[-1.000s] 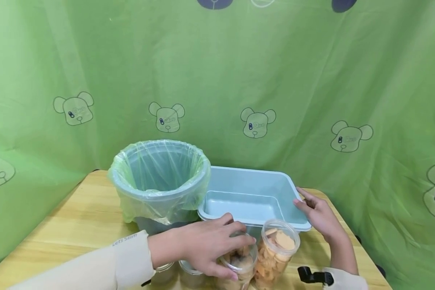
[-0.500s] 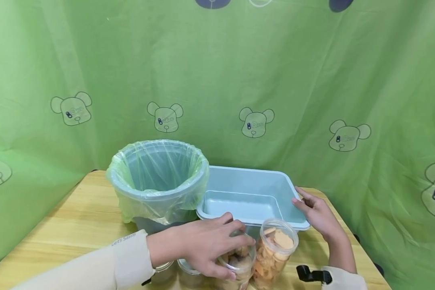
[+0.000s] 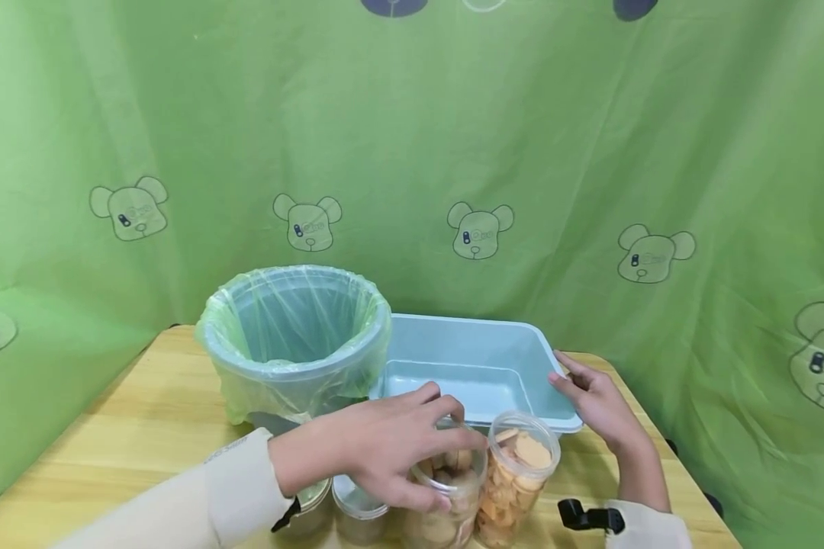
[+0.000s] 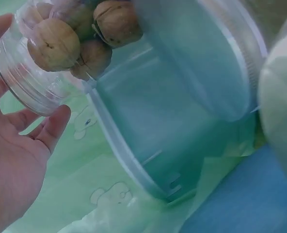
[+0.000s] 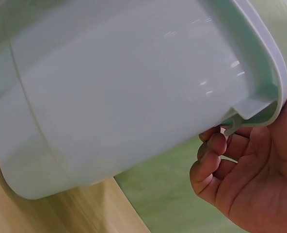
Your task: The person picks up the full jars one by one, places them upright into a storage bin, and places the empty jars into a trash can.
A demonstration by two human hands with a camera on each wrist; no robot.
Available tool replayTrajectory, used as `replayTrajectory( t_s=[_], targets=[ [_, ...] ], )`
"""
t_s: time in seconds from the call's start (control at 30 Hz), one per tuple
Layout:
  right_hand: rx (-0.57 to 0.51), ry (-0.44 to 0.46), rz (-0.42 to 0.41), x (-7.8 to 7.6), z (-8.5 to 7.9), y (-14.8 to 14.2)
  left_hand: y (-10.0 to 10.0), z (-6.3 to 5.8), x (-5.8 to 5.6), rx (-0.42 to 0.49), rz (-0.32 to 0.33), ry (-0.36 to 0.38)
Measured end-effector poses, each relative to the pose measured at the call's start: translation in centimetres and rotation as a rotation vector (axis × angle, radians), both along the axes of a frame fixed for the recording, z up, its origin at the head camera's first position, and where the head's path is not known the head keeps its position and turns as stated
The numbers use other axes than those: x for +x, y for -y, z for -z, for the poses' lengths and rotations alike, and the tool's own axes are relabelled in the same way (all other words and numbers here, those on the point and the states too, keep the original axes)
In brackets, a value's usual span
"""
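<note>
My left hand grips the top of a clear plastic jar from above, thumb on the near side. Walnuts show through the jar wall in the left wrist view. Close to its right stands another clear jar, full of orange, chip-like pieces. My right hand holds the right end of a light blue basin. In the right wrist view, its fingers curl under the basin's rim, and the basin's outer wall fills much of the picture.
A round bin lined with a green plastic bag stands left of the basin. Two more clear containers, one beside the other, are partly hidden by my left forearm. A green curtain hangs behind the wooden table.
My left hand and the walnut jar have risen slightly. My right hand keeps its hold on the basin. The head view has shifted a little.
</note>
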State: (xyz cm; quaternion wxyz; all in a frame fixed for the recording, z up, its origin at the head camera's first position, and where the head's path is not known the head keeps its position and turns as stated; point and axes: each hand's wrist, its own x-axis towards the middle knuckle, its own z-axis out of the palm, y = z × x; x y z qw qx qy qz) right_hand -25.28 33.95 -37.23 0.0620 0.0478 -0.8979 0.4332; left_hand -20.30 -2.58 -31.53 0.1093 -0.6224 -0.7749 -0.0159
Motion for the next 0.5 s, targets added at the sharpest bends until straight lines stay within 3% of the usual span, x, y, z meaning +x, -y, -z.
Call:
replayTrajectory(
  t_s=[0.23,0.5],
  targets=[
    [-0.001,0.002,0.006,-0.1,0.1,0.1,0.4,-1.6,0.0,0.058,0.000,0.091],
    [-0.019,0.004,0.009,-0.1,0.2,0.0,1.0,-3.9,-0.2,0.119,-0.004,0.114]
  ],
)
